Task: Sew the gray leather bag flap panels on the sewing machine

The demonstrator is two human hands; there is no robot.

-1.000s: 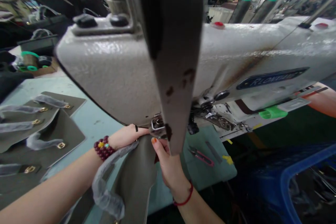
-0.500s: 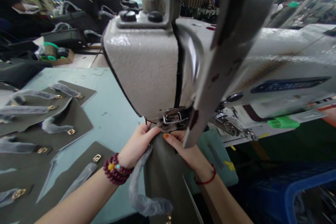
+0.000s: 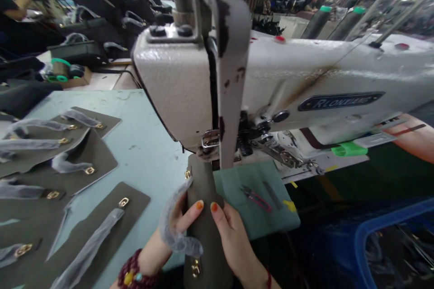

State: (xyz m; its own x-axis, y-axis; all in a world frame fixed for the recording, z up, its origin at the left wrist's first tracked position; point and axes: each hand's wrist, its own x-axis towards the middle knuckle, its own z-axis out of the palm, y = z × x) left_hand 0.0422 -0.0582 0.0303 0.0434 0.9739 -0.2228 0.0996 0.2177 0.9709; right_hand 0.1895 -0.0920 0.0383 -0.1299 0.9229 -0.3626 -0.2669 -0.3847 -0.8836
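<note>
A grey-brown bag panel (image 3: 205, 185) hangs lengthwise below the sewing machine (image 3: 176, 76), its far end under the machine's head. A handle wrapped in clear plastic (image 3: 167, 221) loops off its left side, with gold buckles at both ends. My left hand (image 3: 181, 223) grips the panel's left edge, thumb on top and fingers partly hidden behind the handle. On the opposite edge, my right hand (image 3: 233, 239) holds the same panel with its thumb on the surface; its other fingers are partly out of sight.
More panels with wrapped handles (image 3: 91, 235) lie across the pale green table (image 3: 135, 144) at left. Pink thread snips (image 3: 256, 198) rest right of the panel. A blue bin (image 3: 362, 235) stands at lower right. A co-worker's arm (image 3: 15, 6) shows at upper left.
Both hands have drawn back from the needle area toward me, and now hold the panel lower down. More of the panel and its upper buckle show, and the snips have come into view.
</note>
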